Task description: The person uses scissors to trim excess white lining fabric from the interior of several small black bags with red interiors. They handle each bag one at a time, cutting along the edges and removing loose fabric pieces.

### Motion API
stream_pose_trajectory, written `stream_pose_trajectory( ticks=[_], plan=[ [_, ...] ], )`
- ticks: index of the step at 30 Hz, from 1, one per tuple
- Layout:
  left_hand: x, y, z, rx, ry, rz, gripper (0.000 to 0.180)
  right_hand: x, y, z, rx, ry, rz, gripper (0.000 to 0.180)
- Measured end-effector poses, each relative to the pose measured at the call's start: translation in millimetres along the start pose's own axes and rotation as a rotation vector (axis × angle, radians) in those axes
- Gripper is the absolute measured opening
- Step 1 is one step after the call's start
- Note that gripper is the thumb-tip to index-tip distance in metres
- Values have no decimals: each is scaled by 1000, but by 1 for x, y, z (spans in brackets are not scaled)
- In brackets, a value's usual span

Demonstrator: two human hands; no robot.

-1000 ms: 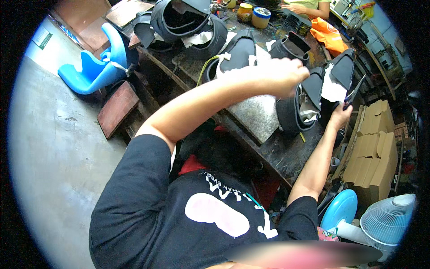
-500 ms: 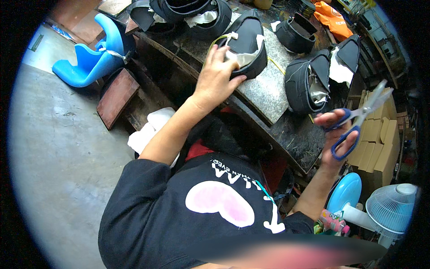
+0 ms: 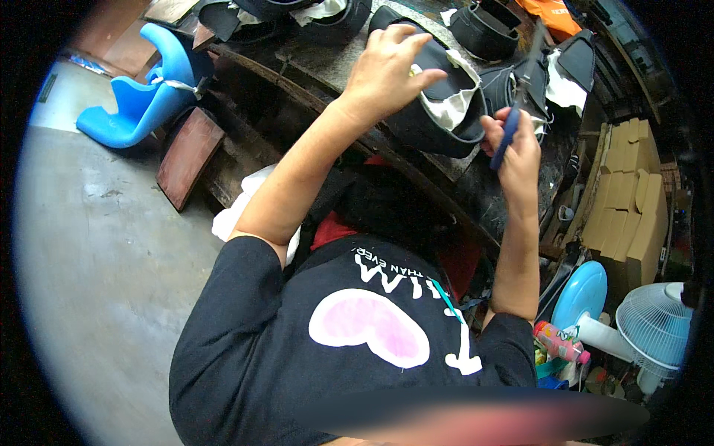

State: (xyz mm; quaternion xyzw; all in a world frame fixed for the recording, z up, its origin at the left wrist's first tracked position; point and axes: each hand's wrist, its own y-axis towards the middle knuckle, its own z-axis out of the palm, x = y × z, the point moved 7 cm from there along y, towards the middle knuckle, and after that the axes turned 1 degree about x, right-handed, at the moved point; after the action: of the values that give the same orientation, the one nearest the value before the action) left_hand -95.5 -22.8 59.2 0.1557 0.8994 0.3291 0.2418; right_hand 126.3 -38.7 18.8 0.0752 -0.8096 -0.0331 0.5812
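Left hand (image 3: pixel 387 70) is gripping the near end of a black seat cover (image 3: pixel 431 111) with white lining, fingers spread and curled over its top edge. The cover is sitting at the front edge of the tabletop (image 3: pixel 327 63), tilted toward the person.

Right hand (image 3: pixel 517 145) is closing around blue-handled scissors (image 3: pixel 517 100), fist tight on the handles, blades pointing up and away. Scissors are sitting just beside the right side of the cover, close to the white lining; can't tell whether the blades are touching it.

More black covers are lying further back on the tabletop: one round one (image 3: pixel 487 30) up top, another with a white cloth piece (image 3: pixel 561 70) to the right. An orange piece (image 3: pixel 554 15) is showing at the far edge.

A blue plastic chair (image 3: pixel 145 97) is lying on the floor to the left, a brown board (image 3: pixel 190 156) leaning near it. Stacked cardboard boxes (image 3: pixel 632 201) are sitting to the right, with a blue fan (image 3: pixel 584 297) and a white fan (image 3: pixel 654 327) below them.
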Motion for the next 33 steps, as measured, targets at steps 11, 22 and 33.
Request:
stream_pose_trajectory(
  ticks=[11, 22, 33],
  plan=[
    [-44, 3, 81, 644, -374, 205, 20, -17, 10, 4, -191, -210, -104, 33],
    [21, 0, 24, 403, -68, -10, 30, -16, 6, 6, -196, -104, -129, 19],
    [44, -11, 36, 109, -1483, -544, 15, -31, 0, -3, -230, 52, -121, 22]
  ],
)
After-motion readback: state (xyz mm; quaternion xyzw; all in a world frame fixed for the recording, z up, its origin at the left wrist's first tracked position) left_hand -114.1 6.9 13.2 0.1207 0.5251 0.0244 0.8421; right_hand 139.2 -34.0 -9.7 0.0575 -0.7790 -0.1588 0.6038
